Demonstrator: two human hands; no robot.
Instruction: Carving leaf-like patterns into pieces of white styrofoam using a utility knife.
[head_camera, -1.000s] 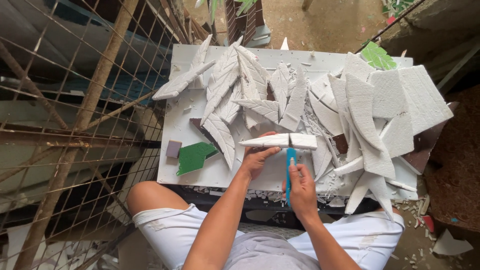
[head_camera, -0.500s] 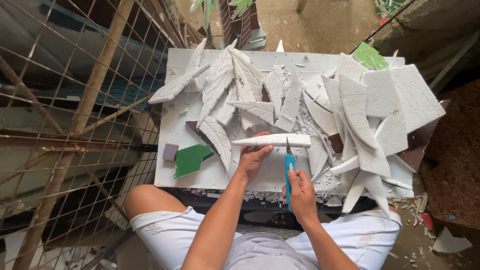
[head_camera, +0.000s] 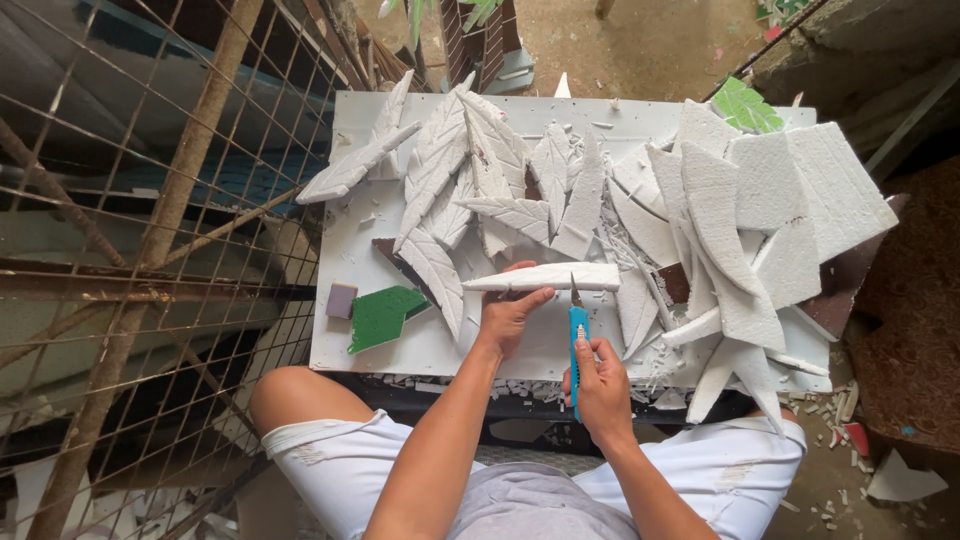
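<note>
- While the left hand (head_camera: 508, 318) pinches a white foam strip (head_camera: 545, 278), the right hand (head_camera: 603, 385) grips a blue knife (head_camera: 578, 335).
- Trimming step; next, probably, a steady cut.

- Left hand (head_camera: 508, 312): palm down, fingers reaching forward and curled in a grip, thumb tucked to the near side.
- Left forearm: bare, runs diagonally up from lower centre.
- Right hand (head_camera: 600, 380): closed in a fist-like grip, knuckles up, thumb on top.
- Right forearm: bare, angled in from lower right.
</note>
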